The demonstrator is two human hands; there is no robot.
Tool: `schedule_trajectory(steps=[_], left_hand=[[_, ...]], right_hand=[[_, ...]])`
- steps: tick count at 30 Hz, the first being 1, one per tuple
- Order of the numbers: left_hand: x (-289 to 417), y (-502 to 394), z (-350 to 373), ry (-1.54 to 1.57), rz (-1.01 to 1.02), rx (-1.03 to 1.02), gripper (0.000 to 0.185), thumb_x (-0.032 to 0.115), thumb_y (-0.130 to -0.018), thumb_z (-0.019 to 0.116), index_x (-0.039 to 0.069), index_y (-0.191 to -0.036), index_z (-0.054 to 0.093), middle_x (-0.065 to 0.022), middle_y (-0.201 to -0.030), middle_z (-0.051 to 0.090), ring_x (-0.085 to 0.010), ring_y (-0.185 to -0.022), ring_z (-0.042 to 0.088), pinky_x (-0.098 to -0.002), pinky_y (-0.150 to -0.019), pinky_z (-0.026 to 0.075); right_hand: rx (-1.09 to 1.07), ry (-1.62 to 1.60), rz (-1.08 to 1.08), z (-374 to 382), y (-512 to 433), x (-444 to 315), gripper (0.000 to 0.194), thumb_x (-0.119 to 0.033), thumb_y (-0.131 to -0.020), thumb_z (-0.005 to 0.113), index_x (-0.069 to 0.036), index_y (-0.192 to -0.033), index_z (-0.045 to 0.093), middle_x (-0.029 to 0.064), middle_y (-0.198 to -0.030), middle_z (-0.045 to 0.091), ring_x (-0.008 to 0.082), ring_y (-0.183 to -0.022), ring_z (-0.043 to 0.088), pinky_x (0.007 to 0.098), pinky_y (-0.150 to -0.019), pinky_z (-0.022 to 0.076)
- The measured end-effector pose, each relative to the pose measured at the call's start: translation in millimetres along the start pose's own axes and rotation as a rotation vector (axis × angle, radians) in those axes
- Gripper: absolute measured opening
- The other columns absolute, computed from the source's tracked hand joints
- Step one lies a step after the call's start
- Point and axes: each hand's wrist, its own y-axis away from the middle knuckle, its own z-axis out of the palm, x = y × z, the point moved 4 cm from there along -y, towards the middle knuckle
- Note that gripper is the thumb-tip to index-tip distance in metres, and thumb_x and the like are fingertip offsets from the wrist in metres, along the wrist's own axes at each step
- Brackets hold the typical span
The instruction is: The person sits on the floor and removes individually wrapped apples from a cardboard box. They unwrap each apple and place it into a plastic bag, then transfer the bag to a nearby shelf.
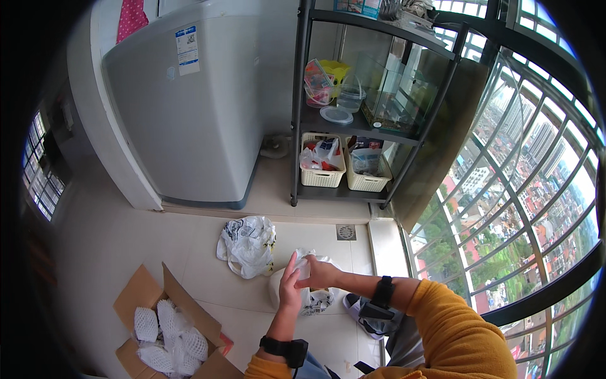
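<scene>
A white plastic bag with printing [318,299] stands on the tiled floor before me, its mouth up. My left hand [289,285] is over the bag's left side, fingers pointing up. From the right, my right hand [320,274] reaches to the bag's top, thumb and fingers bent near the left hand. Whether either hand grips the plastic cannot be made out. A second crumpled white plastic bag [247,244] lies on the floor further left. At the lower left is an open cardboard box [191,297] with several items in white foam netting [169,322].
A grey washing machine [189,118] stands at the back left. Beside it, a black metal shelf [331,192] holds two cream baskets [323,178], tubs and a glass tank [400,99]. A floor drain [346,232] lies before it. Barred windows [516,189] line the right.
</scene>
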Motion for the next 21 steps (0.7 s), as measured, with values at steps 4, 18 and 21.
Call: schedule_trajectory(steps=[4, 18, 21], left_hand=[[-7, -1, 1, -0.272, -0.087, -0.073, 0.062, 0.011, -0.081, 0.043, 0.016, -0.138, 0.020, -0.0068, -0.129, 0.037, -0.0129, -0.109, 0.040, -0.0257, -0.092, 0.029], [-15, 0, -33, -0.347, -0.091, -0.184, 0.071, 0.001, -0.080, 0.051, 0.012, -0.138, 0.012, -0.0078, -0.104, 0.052, -0.0126, -0.101, 0.046, -0.0309, -0.090, 0.036], [-8, -7, -53, -0.644, -0.016, 0.099, 0.069, 0.007, -0.074, 0.061, 0.008, -0.134, 0.026, -0.0163, -0.124, 0.043, -0.0220, -0.113, 0.044, -0.0373, -0.090, 0.039]], right_hand=[[0.040, 0.066, 0.044, 6, -9, 15, 0.073, -0.044, -0.067, 0.062, 0.012, -0.107, 0.039, 0.0280, -0.087, 0.059, 0.0390, -0.084, 0.059, 0.0407, -0.071, 0.0478], [0.128, 0.027, -0.024, 25, -25, 21, 0.037, -0.035, -0.072, 0.056, -0.002, -0.088, 0.054, 0.0188, -0.080, 0.061, 0.0354, -0.075, 0.060, 0.0421, -0.066, 0.0471], [0.174, 0.006, 0.005, 17, -30, 23, 0.033, -0.033, -0.073, 0.049, -0.003, -0.076, 0.061, 0.0190, -0.081, 0.061, 0.0341, -0.076, 0.060, 0.0415, -0.069, 0.0470]])
